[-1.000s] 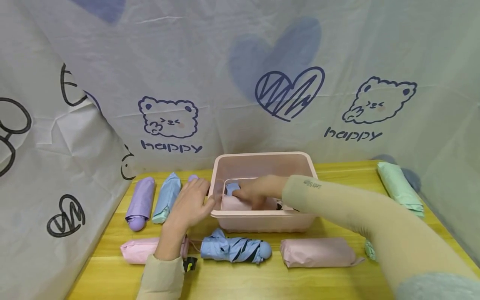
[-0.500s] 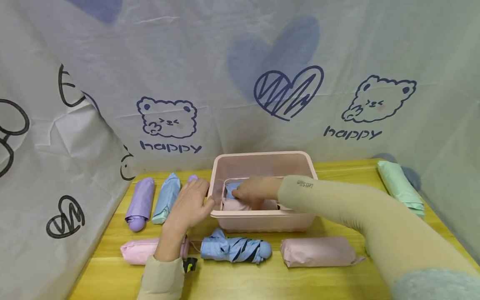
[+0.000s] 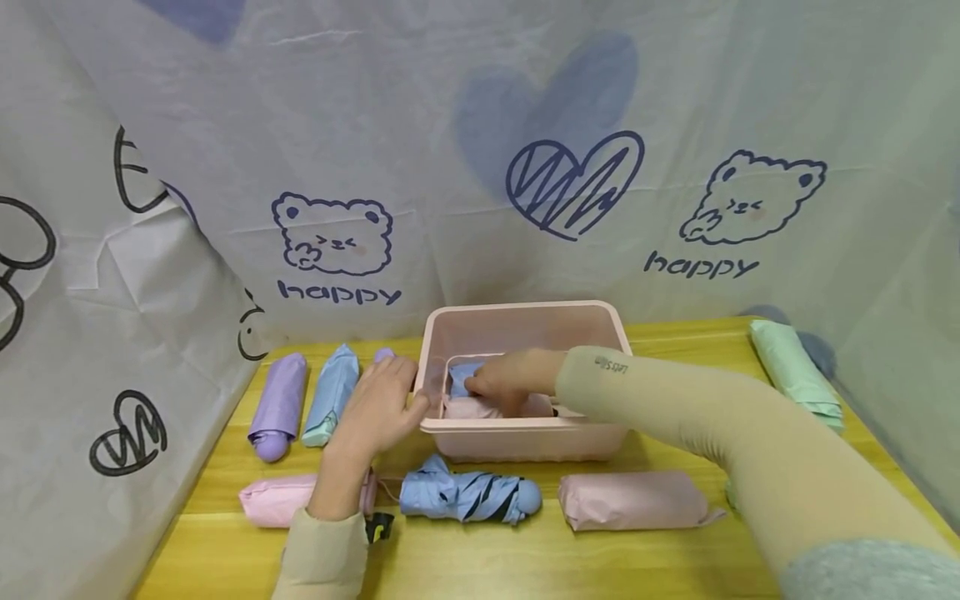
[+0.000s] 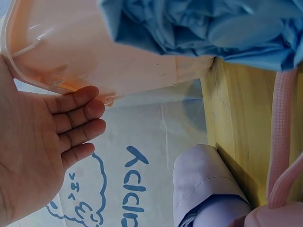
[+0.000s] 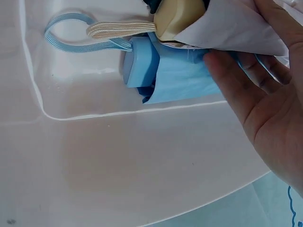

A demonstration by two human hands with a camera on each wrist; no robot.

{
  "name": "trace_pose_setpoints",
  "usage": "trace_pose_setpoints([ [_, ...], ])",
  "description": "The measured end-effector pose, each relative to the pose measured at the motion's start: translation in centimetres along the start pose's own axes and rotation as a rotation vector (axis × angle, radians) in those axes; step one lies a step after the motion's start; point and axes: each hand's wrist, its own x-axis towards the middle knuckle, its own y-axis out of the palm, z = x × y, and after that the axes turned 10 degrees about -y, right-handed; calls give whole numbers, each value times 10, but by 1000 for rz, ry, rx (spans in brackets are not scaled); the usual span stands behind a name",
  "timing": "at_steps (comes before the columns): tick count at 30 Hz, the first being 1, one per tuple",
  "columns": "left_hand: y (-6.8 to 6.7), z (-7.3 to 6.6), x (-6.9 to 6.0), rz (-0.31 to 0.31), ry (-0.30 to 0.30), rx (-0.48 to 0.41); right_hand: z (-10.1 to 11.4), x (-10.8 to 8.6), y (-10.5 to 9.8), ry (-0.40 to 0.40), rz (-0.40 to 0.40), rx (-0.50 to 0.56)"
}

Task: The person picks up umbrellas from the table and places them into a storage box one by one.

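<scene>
In the near part of the pink bin [image 3: 525, 446], the right hand [image 3: 512, 381] grips a pale pink umbrella [image 5: 232, 28], a blue umbrella [image 5: 184, 78] just beyond it. The left hand [image 3: 381, 408], fingers extended and gripping nothing, is at the bin's left rim.

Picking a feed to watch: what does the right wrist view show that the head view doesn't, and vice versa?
Only right wrist: a blue handle and blue wrist loop. Only head: the left hand, striped blue umbrella and mint green umbrella. Both: the right hand, the pink bin, and inside it a plain blue umbrella and a pale pink umbrella.
</scene>
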Motion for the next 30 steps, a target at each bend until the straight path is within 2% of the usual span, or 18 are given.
trace_pose_setpoints([
  [12,3,-1,0,22,-27,-17,-1,-9,-11,-45,42,58],
  [21,2,0,1,17,-38,-32,1,-18,-21,25,26,110],
  [30,2,-3,1,23,-46,-46,4,-41,-36,87,-35,93],
])
